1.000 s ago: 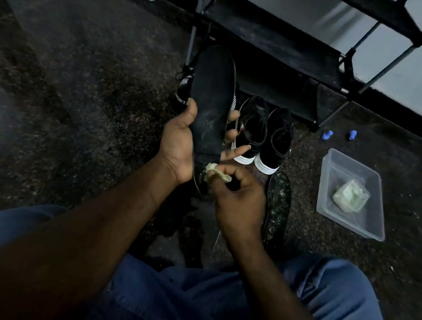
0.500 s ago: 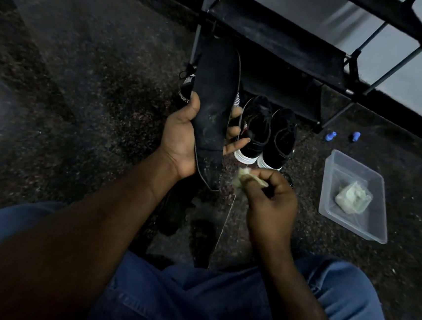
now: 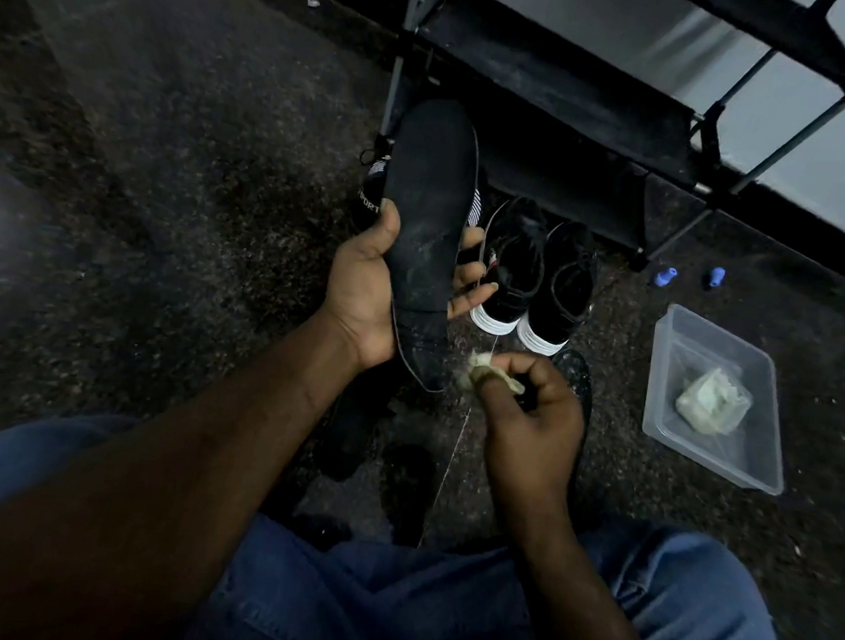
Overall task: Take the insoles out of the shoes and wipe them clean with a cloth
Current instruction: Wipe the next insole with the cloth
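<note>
Since a sec ago our right hand (image 3: 536,408) w/ the cloth (image 3: 482,377) had come off the heel of the insole (image 3: 428,217) and sat just beside it, to the right, not touching. Our left hand (image 3: 361,288) gripped the insole at its waist, thumb on one edge, fingers curled round the other, toe end up toward the shoe rack (image 3: 562,75). The right hand pinched the small pale cloth between thumb & fingers.

Grey scuffs showed mid-sole & at the heel, so we judged the wipe unfinished. Best approach: bring the cloth back on, stroke lengthwise w/ firm pressure, brace from behind w/ the left, and turn the cloth to a clean face.

The shoes (image 3: 538,274) stood just beyond our left fingers. A clear tub (image 3: 758,455) sat on the floor (image 3: 164,191) well apart to the right, holding one pale crumpled wad (image 3: 711,407), prob. a spare cloth.
</note>
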Motion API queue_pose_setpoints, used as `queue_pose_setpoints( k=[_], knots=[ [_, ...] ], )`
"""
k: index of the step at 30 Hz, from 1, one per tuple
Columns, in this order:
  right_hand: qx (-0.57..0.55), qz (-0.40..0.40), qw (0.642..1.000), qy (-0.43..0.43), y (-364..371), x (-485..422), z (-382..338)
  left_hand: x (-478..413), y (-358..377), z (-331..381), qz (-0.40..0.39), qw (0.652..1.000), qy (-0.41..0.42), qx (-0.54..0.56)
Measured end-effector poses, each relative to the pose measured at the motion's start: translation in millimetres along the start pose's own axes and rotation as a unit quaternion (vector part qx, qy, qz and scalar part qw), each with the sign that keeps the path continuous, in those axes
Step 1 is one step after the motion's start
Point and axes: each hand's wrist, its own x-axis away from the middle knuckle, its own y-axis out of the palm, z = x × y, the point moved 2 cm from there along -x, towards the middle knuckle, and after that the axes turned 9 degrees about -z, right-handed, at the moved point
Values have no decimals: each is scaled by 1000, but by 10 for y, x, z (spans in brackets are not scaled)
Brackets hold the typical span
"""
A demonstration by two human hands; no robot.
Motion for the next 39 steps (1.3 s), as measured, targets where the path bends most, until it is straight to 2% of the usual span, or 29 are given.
queue_pose_setpoints(
  k=[2,4,5,6,9,11,13,15,20,24,27,30,33,36,39],
  knots=[
    [-2,-34,999,-34,70,2,-96,-2,10,-36,-1,1000,-7,1],
    [124,-96,987,-29,179,-13,-38,0,37,-38,-5,1000,-2,10],
    [181,-125,975,10,220,-17,33,5,53,-28,-8,1000,4,12],
    [178,-139,972,69,232,-18,94,12,67,-14,-10,1000,7,14],
    [-20,-73,975,208,145,-54,158,29,55,27,-2,1000,11,-2],
    [-147,-44,955,253,44,-92,111,17,30,33,2,1000,5,-23],
    [-245,-63,930,267,-23,-129,68,3,14,0,6,998,-11,-64],
    [-278,-103,921,252,-45,-184,33,-6,11,-52,14,993,-28,-117],
    [-200,-154,942,219,82,-230,-64,-7,-4,-118,24,982,-49,-182],
    [-187,-152,952,190,129,-209,-50,1,33,-87,2,987,-55,-153],
    [-132,-145,967,163,56,-216,-10,3,65,-55,-6,994,-53,-96],
    [-107,-153,968,168,-21,-225,9,-4,71,-41,-7,995,-46,-85],
    [-100,-97,980,144,-156,-289,8,10,70,-42,-8,994,-47,-99],
    [-105,-13,992,71,-280,-405,-66,22,55,-24,0,992,-51,-118],
    [-62,4,998,0,-251,-534,-198,20,82,-49,2,991,-57,-121]
  ],
)
